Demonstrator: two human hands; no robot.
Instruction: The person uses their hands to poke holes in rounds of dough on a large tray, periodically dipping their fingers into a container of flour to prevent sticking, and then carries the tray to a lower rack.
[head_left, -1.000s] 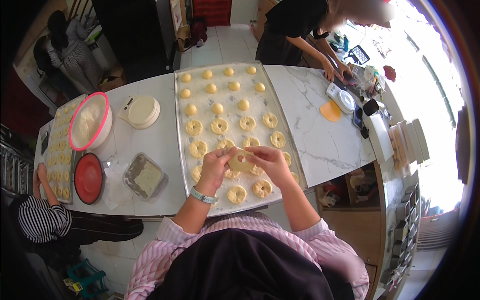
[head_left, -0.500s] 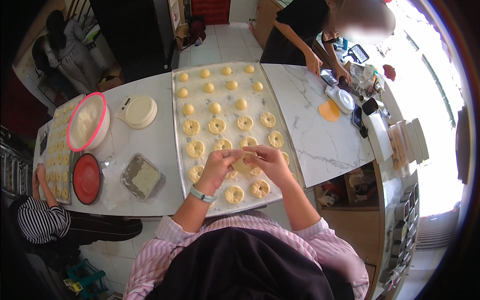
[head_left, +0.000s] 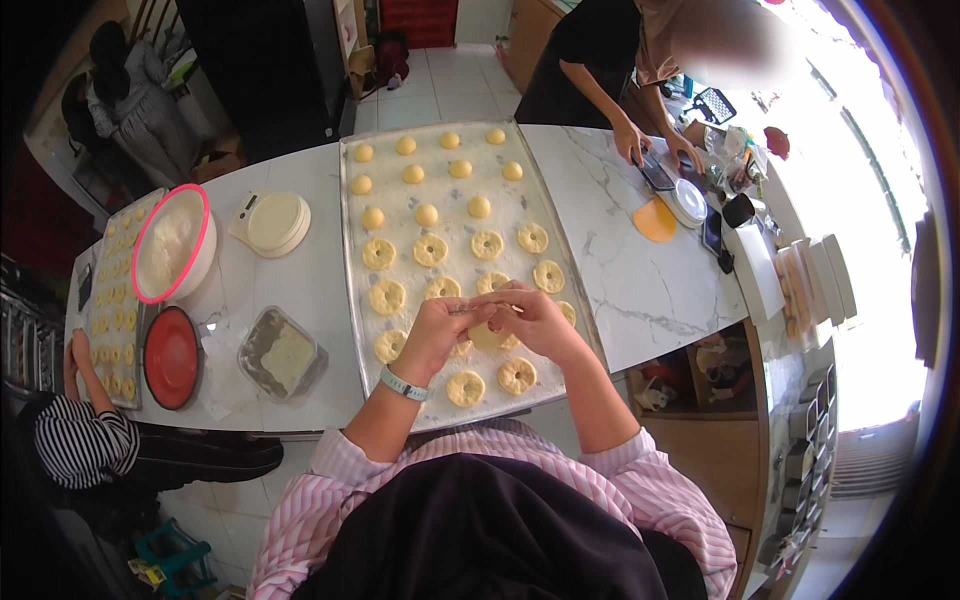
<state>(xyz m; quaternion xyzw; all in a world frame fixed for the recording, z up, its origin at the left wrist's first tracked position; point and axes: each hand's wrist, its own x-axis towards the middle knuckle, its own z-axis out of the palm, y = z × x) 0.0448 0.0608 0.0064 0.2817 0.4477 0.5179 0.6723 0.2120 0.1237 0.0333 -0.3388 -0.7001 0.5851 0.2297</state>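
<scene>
My left hand (head_left: 438,332) and my right hand (head_left: 530,318) meet above the near part of a large metal baking tray (head_left: 405,255). Between them they pinch a flattened piece of dough (head_left: 487,337), pale and held up off the tray; the fingers cover much of it. Below and around my hands lie several dough rings (head_left: 465,388), each with a hole in its middle. Farther up the tray sit rows of round dough balls (head_left: 426,214).
Left of the tray are a kitchen scale (head_left: 272,222), a pink-rimmed bowl (head_left: 175,245), a red dish (head_left: 172,358) and a flour container (head_left: 282,355). A second tray (head_left: 125,390) has a co-worker's hands (head_left: 78,355) beside it. Another person's hand (head_left: 630,140) holds a phone at far right.
My fingers have shifted slightly on the dough, which now shows less between them. The co-worker at far right has lifted a phone-like object from the table area.
</scene>
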